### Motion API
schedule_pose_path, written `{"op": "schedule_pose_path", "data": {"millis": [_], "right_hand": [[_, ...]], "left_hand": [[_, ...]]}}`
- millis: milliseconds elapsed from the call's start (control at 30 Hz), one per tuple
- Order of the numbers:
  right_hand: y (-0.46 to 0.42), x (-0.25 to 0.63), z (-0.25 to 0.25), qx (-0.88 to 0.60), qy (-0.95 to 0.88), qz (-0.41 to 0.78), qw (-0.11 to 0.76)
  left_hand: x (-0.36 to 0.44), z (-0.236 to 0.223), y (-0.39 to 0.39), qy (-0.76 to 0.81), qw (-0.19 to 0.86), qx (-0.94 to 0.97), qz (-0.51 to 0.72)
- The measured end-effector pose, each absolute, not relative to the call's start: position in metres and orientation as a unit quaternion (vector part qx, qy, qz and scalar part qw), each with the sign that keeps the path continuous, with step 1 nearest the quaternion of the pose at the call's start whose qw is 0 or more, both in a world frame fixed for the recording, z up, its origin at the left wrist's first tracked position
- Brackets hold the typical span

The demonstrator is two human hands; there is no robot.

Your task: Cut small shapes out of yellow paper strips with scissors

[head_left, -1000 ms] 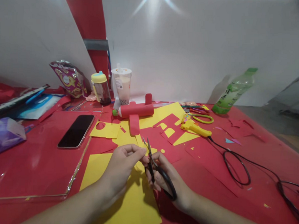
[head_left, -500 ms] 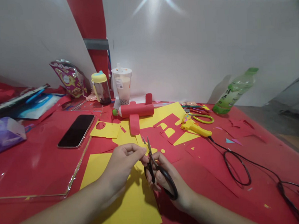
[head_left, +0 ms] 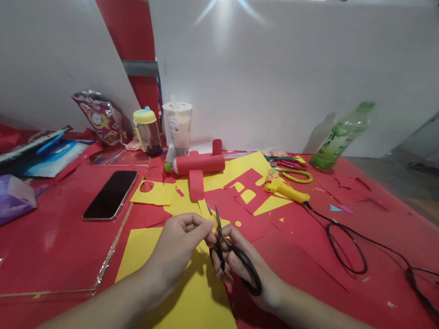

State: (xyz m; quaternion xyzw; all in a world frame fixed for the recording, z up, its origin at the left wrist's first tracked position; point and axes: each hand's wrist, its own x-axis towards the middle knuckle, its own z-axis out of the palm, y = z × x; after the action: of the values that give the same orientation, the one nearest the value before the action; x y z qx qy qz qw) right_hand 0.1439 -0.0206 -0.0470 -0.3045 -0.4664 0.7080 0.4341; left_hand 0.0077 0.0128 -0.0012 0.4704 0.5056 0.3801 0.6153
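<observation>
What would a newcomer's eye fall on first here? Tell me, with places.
First, the black-handled scissors in the right hand, low at centre, with a small yellow piece pinched in the left hand at their blades. Just beyond lies a red tube with strips sticking out. Far right, a green-capped bottle shows before the white panel.

A counter (head_left: 399, 228) with a red top spreads across the view, strewn with red and yellow paper offcuts (head_left: 158, 193). Towards the left a smartphone (head_left: 111, 195) lies with its dark screen up, and a purple packet (head_left: 11, 200) sits at the far left. A large yellow paper sheet (head_left: 197, 308) lies flat at the near edge. Along the back stand a snack bag (head_left: 103, 119), a yellow-lidded drinking bottle (head_left: 149, 134), a bubble tea cup (head_left: 181, 129) and, well to the right, a green-capped plastic bottle (head_left: 341, 138). Right of the middle, a yellow glue gun (head_left: 292, 193) trails black cable (head_left: 411, 277).
</observation>
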Motion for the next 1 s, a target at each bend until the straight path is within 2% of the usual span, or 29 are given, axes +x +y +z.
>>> {"op": "schedule_pose_path", "data": {"millis": [1000], "right_hand": [[-0.0209,0.1437,-0.0499,-0.306,-0.471,0.714,0.419]], "left_hand": [[0.0036,0.0046,0.0173,0.505,0.62,0.476,0.366]]}}
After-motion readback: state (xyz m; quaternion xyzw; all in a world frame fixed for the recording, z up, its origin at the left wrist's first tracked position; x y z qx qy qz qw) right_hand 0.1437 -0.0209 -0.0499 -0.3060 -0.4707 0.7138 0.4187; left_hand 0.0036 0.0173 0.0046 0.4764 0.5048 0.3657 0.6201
